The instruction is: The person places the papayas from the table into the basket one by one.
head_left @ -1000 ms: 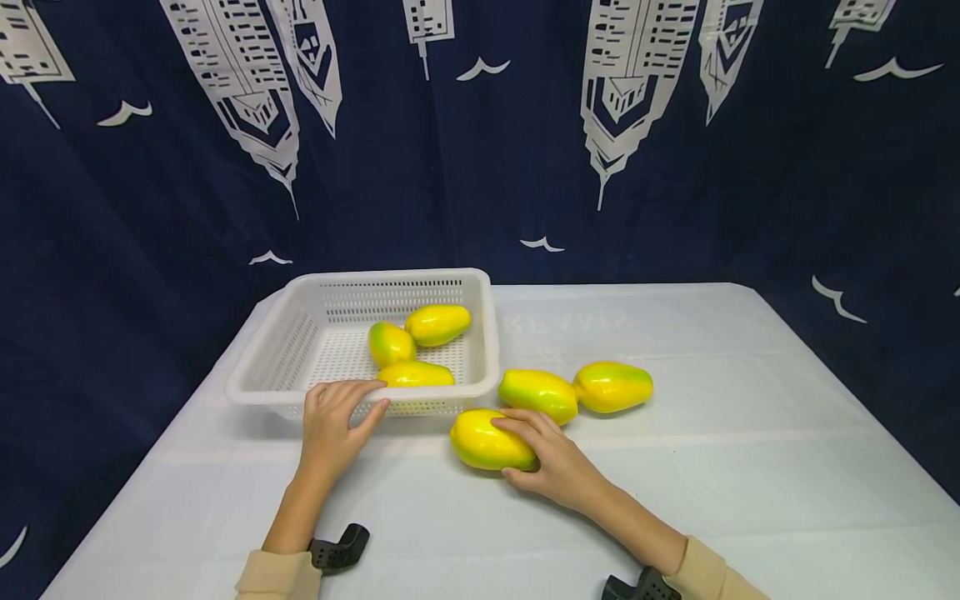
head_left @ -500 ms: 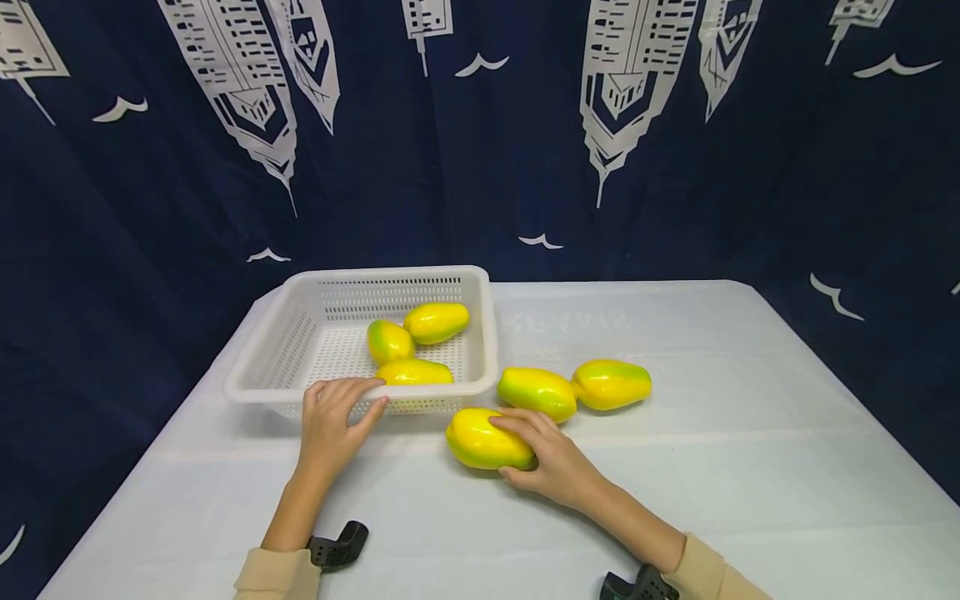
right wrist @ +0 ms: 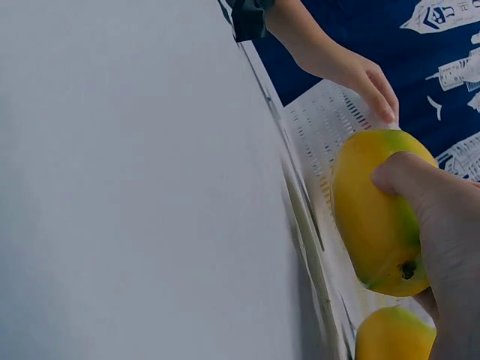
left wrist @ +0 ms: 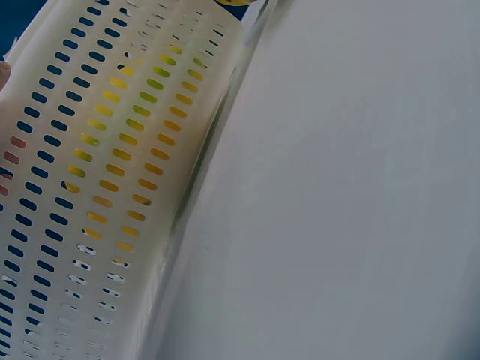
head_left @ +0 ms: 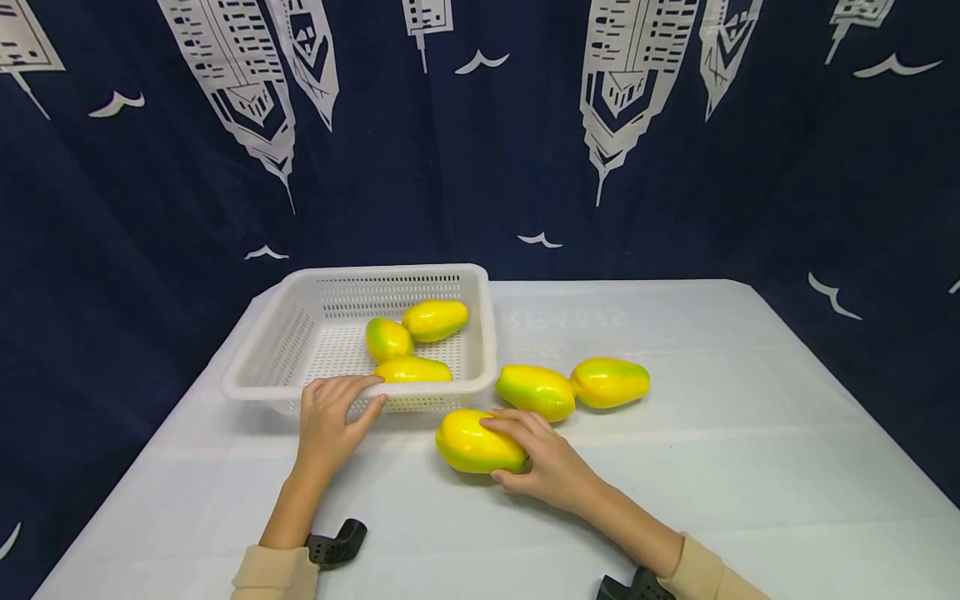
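Note:
My left hand (head_left: 330, 421) grips the near rim of a white plastic basket (head_left: 262, 392), fingers over the edge and thumb on the outside. In front of the basket's right corner, my right hand (head_left: 551, 462) holds a yellow-green mango (head_left: 476, 446) from its right end. The right wrist view shows the thumb lying along this mango (right wrist: 367, 210), its dark stem end facing the camera. Inside the basket lie 3 more mangoes (head_left: 435, 322), toward the right side. In the left wrist view, the slotted basket wall (left wrist: 169, 187) fills the left part, with yellow showing through.
Right of the basket, two mangoes (head_left: 536, 392) lie end to end on the white-covered table (head_left: 720, 467). A dark blue curtain (head_left: 465, 167) with white building prints hangs behind the table's far edge. Black wrist devices (head_left: 337, 543) sit at both sleeves.
My right hand has moved slightly left, carrying the mango with it toward the left hand. The left hand keeps its place on the basket rim. The view has shifted a little.

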The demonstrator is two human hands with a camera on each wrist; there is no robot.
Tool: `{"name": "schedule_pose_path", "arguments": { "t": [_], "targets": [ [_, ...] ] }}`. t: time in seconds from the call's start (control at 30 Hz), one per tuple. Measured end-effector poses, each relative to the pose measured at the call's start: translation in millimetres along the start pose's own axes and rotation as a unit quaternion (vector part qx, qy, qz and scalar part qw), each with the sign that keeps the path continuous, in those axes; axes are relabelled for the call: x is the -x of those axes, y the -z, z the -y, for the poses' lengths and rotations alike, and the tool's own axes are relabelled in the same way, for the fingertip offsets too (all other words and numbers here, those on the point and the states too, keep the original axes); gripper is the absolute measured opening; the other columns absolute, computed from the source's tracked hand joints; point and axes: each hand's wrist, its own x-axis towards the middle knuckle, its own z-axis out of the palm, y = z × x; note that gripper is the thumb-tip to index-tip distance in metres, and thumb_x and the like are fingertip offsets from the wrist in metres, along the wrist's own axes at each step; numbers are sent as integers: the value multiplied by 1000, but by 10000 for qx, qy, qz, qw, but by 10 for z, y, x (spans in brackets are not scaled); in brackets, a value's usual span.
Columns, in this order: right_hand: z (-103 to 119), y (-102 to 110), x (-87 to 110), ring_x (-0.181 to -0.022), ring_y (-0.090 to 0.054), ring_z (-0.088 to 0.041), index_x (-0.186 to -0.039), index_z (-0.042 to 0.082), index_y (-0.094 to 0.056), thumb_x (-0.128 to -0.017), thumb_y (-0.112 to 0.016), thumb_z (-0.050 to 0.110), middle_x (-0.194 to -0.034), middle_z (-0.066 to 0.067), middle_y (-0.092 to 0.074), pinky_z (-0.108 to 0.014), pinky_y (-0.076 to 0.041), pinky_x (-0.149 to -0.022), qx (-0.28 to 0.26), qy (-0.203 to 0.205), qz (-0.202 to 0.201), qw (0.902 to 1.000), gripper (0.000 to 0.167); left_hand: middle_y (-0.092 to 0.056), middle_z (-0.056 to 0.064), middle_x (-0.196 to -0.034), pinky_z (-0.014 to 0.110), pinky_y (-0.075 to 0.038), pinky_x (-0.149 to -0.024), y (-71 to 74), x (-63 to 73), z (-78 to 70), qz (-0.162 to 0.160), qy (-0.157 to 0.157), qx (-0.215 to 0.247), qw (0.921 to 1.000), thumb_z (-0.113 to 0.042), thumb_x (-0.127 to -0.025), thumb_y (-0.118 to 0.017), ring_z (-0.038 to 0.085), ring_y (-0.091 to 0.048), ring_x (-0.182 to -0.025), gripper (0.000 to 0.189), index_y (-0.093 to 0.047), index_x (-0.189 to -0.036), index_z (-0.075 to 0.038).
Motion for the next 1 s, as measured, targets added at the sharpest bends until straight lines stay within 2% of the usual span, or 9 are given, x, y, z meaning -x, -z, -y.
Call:
{"name": "schedule_pose_path", "arguments": {
  "t": [0.57, 0.73, 0.9, 1.0],
  "targets": [
    [132, 71, -15, -123, -43, -19, -128, 24, -48, -71, -74, 24, -132, -1, -48, -43, -41, -97, -296, 92, -171, 9994, 62, -69, 5, -92, 42, -30, -87, 9, 4, -17, 100, 92, -40, 9999, -25, -75, -69, 25, -59, -90, 24, -67, -96, -13],
    [141, 75, -16, -123, -43, -18, -127, 23, -49, -70, -75, 23, -133, 2, -48, -41, -41, -97, -293, 262, -307, 9988, 63, -69, 5, -92, 42, -30, -88, 8, 10, -11, 118, 107, -40, 9999, -25, -74, -69, 25, -59, -90, 25, -67, -96, -14],
    [141, 86, -15, -122, -44, -15, -127, 23, -48, -70, -75, 23, -131, 1, -49, -34, -40, -98, -204, 486, -505, 9973, 63, -69, 5, -92, 42, -29, -87, 8, 12, -9, 100, 88, -31, 9999, -25, -74, -70, 24, -59, -90, 25, -67, -96, -14],
    [143, 100, -20, -121, -45, -18, -127, 21, -49, -70, -75, 23, -131, -1, -49, -34, -40, -98, -229, 581, -572, 9964, 63, -69, 5, -92, 42, -29, -88, 7, 8, -10, 83, 78, -30, 9999, -25, -74, -70, 24, -59, -90, 25, -67, -96, -14]
  ]
}}
